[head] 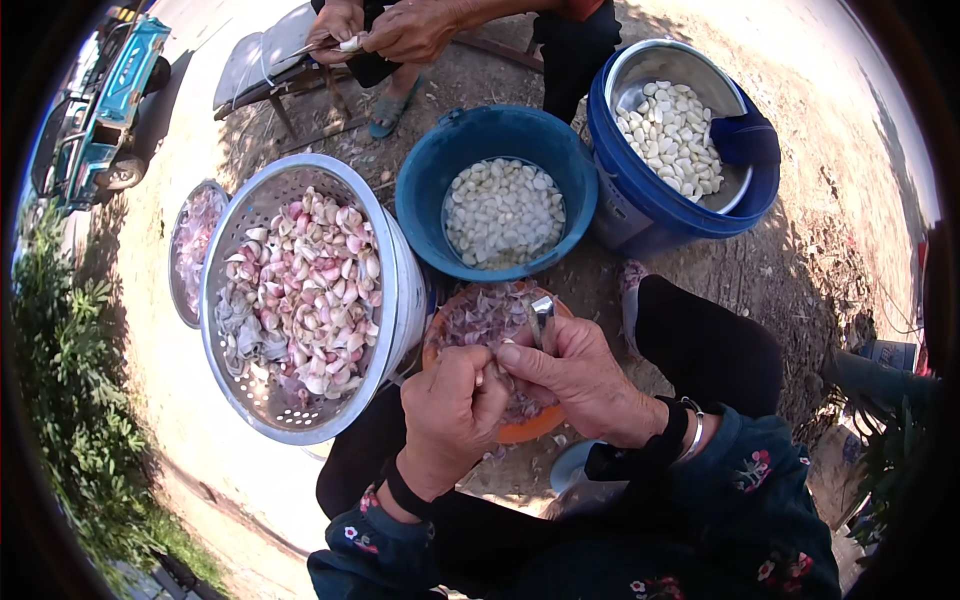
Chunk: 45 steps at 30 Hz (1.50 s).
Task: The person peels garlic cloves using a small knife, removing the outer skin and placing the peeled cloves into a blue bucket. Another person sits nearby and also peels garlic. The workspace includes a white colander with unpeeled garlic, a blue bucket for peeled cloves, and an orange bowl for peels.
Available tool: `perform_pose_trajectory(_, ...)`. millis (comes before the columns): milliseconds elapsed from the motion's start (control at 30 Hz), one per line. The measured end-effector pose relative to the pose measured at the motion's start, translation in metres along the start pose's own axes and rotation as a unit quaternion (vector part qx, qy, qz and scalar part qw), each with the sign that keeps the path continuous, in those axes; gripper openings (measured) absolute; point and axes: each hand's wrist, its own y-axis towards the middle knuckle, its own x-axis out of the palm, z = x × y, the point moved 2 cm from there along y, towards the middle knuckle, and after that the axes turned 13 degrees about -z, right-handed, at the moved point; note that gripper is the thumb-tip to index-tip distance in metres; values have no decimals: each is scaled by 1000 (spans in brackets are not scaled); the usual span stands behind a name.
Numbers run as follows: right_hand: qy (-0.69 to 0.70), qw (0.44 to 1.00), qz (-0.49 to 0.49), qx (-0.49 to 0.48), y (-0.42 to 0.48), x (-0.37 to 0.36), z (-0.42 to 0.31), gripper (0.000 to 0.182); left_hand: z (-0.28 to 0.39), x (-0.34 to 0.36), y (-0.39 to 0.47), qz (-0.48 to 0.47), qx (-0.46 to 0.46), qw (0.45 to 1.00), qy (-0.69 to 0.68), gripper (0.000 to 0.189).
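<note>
My left hand [454, 412] and my right hand [574, 375] meet above an orange basin [529, 427] of garlic skins [480, 315]. Both hands pinch a small garlic clove [508, 342], mostly hidden by the fingers. A metal blade, likely a small knife [543, 319], sticks up from my right hand. Left of them, a perforated metal colander [225, 397] holds unpeeled garlic cloves [315, 285] and a grey cloth [244, 330]. Beyond the orange basin, peeled cloves [504, 210] lie in water in a teal basin [424, 225]. More peeled cloves [667, 135] fill a metal bowl [626, 67] on a blue bucket [637, 217].
Opposite, another person's hands [409, 30] hold a clove and a thin tool, beside a low chair [262, 64]. A tray of skins [180, 300] stands behind the colander. Leafy plants [75, 390] grow at left; a teal vehicle [112, 97] is parked at the upper left.
</note>
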Motion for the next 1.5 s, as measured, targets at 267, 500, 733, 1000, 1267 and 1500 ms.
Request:
perform_pose_trajectory(267,-41,987,-106,114,-7,-1,-25,14,-12,-4,-8,-40,-229,883,-407,5)
perform_pose_trajectory(500,-81,974,-144,158,-5,2,-33,16,-13,-2,-10,-30,-137,940,-311,7)
perform_pose_trajectory(733,-176,951,-148,208,-9,3,-38,18,-13,-13,-6,43,-207,892,-400,7)
perform_pose_trajectory(1000,-112,975,-123,145,-15,-4,-56,19,-21,-12,-14,-72,-172,941,-283,8)
perform_pose_trajectory(1267,-53,987,-135,76,-21,-10,-62,23,-28,8,-15,-221,-69,973,-18,7)
perform_pose_trajectory(1500,-18,989,-127,72,-23,-20,-61,22,-25,14,-14,-248,-170,910,-285,7)
